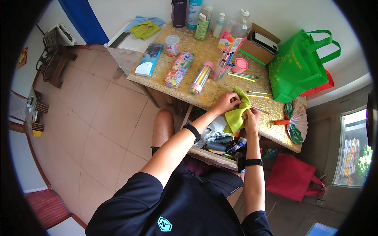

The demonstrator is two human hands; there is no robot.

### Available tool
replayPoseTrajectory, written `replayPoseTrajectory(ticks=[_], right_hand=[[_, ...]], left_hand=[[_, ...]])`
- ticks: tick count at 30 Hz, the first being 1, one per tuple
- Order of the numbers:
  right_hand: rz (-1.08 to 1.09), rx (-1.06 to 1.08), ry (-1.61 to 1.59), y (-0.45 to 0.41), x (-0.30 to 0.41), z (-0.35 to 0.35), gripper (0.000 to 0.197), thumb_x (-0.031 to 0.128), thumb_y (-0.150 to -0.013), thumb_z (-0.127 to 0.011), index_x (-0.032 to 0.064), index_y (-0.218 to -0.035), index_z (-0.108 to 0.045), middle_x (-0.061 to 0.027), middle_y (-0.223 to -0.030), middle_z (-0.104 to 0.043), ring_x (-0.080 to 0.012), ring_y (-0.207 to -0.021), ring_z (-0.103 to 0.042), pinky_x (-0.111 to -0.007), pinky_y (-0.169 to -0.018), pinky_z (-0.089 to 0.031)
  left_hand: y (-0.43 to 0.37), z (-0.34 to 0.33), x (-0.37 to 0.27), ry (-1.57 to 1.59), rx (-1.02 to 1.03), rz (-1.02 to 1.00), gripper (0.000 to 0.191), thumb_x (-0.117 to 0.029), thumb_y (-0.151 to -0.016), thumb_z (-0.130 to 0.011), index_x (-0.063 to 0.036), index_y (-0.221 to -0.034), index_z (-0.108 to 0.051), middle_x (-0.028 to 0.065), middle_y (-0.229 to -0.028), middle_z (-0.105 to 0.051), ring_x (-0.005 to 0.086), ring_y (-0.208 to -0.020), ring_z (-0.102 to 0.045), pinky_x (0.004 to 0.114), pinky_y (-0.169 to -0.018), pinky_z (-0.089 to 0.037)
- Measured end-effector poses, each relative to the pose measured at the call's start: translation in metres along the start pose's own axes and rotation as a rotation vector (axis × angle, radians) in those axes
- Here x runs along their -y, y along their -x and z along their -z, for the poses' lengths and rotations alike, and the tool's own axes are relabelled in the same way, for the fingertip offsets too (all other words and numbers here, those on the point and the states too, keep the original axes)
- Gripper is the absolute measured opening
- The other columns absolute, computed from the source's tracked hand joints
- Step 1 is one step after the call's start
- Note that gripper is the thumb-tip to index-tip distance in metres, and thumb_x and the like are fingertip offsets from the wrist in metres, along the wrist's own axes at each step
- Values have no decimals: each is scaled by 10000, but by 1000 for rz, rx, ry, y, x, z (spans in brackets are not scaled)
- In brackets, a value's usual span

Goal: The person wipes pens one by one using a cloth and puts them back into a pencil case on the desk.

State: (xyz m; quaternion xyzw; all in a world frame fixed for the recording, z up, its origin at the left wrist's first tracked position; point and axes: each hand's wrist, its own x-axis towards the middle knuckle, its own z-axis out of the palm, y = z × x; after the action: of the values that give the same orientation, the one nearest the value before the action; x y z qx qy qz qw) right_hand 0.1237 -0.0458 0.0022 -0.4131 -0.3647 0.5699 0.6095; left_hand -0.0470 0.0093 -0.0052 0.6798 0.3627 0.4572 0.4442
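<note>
Above the open drawer, at the table's edge, my left hand (229, 103) pinches a yellow-green cloth (236, 117). My right hand (251, 118) grips the same cloth from the other side. A slim brown pen or pencil (261, 110) sticks out of the cloth to the right; its other end is hidden. Beyond my hands, pens (257, 96) lie on the patterned tabletop. A clear cup of pens (220, 70) stands near a pink lidded container (240, 65). To the left are a clear tube of pens (201, 77) and a cartoon-printed pencil case (179, 69).
The pulled-out drawer (212, 156) beneath my forearms holds plastic bags and tools. A green bag (298, 67) and a folding fan (297, 121) occupy the table's right side. Bottles (178, 13) stand at the back. A red bag (291, 177) is below, right.
</note>
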Motion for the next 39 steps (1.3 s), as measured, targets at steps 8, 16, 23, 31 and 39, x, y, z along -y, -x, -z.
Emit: replayPoseTrajectory(ticks=[8,16,23,31,39], right_hand=[[71,-117,-336,3,0,8,243,108,-993,-495,11,-1211,-544,-101,-1111,-645,-202,-973,-658,-331,-834,-563],[71,-92,-492,4,-7,17,323,244,-1017,-440,41,-1253,-527,-101,-1167,-628,-230,-1038,-631,-373,-888,-537],[53,-50,-583,2,-15,31,465,393,-1014,-386,53,-1306,-510,-112,-1257,-596,-275,-1092,-606,-421,-935,-511],[65,-115,-566,6,-8,23,465,386,-1003,-376,48,-1288,-518,-124,-1213,-611,-291,-1041,-626,-435,-891,-533],[93,-158,-309,16,-21,46,443,354,-990,-421,35,-1287,-501,-125,-1136,-621,-252,-983,-632,-386,-876,-534]], left_hand=[[3,-4,-12,232,-220,116,485,-358,-1004,-502,-7,-680,-587,16,-526,-527,89,-466,-489,271,-455,-366],[3,-4,-15,195,-237,114,477,-352,-987,-544,4,-672,-590,31,-502,-526,101,-450,-494,274,-448,-366],[1,-4,-15,170,-251,121,442,-360,-986,-546,12,-753,-596,47,-518,-543,113,-470,-527,275,-463,-382],[1,-3,-12,155,-275,122,372,-337,-1001,-523,3,-862,-584,43,-529,-547,125,-470,-543,272,-461,-390],[-1,-7,-10,192,-321,151,292,-281,-1012,-510,-5,-928,-554,44,-555,-545,122,-472,-551,272,-441,-402]])
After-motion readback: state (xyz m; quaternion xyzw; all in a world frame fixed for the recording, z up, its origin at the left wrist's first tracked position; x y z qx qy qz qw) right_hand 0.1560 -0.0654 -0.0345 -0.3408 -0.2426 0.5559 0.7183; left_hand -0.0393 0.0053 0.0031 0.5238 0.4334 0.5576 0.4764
